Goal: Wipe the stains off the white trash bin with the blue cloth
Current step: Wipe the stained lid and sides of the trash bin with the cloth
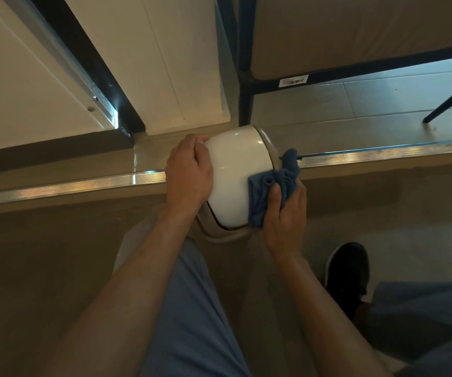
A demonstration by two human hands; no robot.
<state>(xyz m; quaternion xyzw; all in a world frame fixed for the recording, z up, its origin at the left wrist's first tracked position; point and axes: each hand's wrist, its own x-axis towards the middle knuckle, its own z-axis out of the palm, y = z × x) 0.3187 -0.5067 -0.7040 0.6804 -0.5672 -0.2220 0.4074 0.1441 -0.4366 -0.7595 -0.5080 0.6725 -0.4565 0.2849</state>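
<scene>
Left hand (188, 172) lying flat-fingered against bin (230, 175) side, bracing it so it is not sliding; right hand (284, 213) bunching cloth (271, 191) in curled fingers, pressing it on bin's near-right curve (stains not showing); bin sitting on floor by metal strip (382, 152)

I see the white trash bin (231, 175) as smooth glossy plastic with light glare on its curved top. The blue cloth (271, 189) looks soft, matt and crumpled. The step edging (69, 186) reads as ribbed shiny metal, the floor tiles (382, 96) smooth with slight sheen.
</scene>
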